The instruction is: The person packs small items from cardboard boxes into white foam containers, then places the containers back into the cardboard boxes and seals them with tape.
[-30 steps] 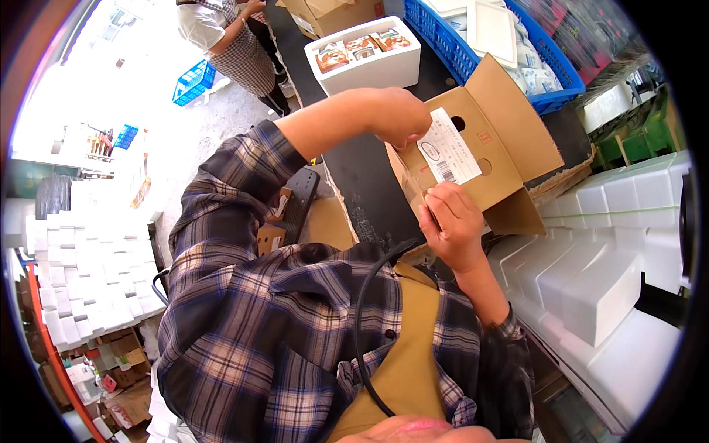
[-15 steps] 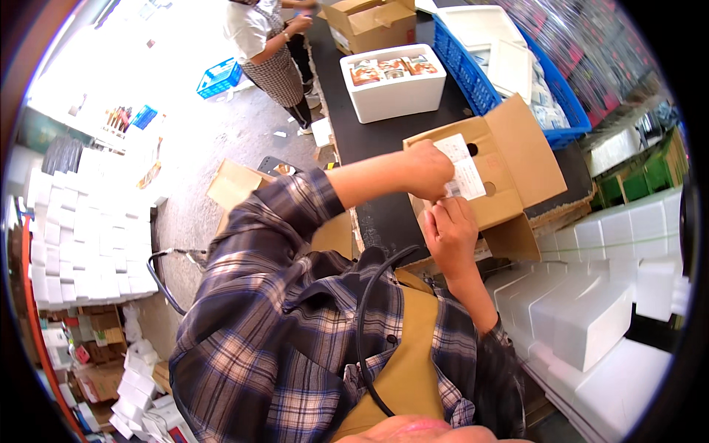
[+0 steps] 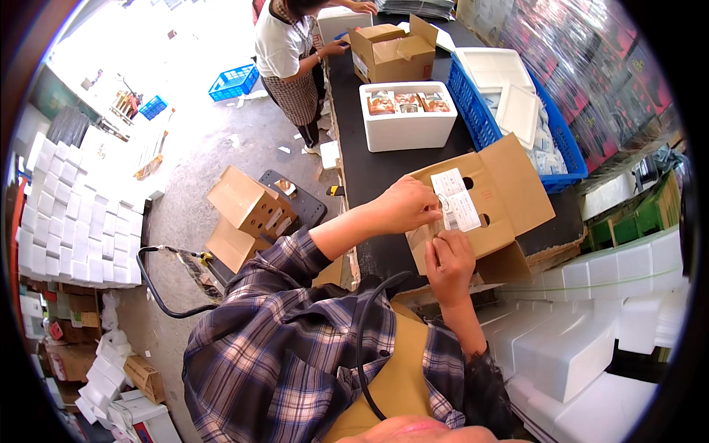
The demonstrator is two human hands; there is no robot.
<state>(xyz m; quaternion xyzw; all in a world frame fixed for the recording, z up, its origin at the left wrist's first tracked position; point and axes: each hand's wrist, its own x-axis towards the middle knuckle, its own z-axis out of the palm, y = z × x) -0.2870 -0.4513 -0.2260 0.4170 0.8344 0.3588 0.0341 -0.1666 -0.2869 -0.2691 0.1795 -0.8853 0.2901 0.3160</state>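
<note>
A brown cardboard box (image 3: 509,192) lies on the dark table with a flap spread toward the far right. On its near face is a white printed label (image 3: 456,199), between two round holes. My left hand (image 3: 408,204) is closed in a pinch, its fingertips at the label's left edge. Just below, my right hand (image 3: 449,264) has its fingers curled together against the near edge of the box. Whatever thin thing the fingertips may hold is too small to make out.
Beyond the box, a white foam box (image 3: 408,129) of packaged goods stands beside a blue crate (image 3: 567,151) with foam lids. A co-worker (image 3: 284,63) works at another open carton (image 3: 395,59). Foam boxes (image 3: 546,325) are stacked at my right; a carton (image 3: 247,207) sits left.
My left hand has drawn back left from over the label, uncovering more of it. The right hand stays low on the box. The whole view has shifted, and the co-worker now reaches over the table.
</note>
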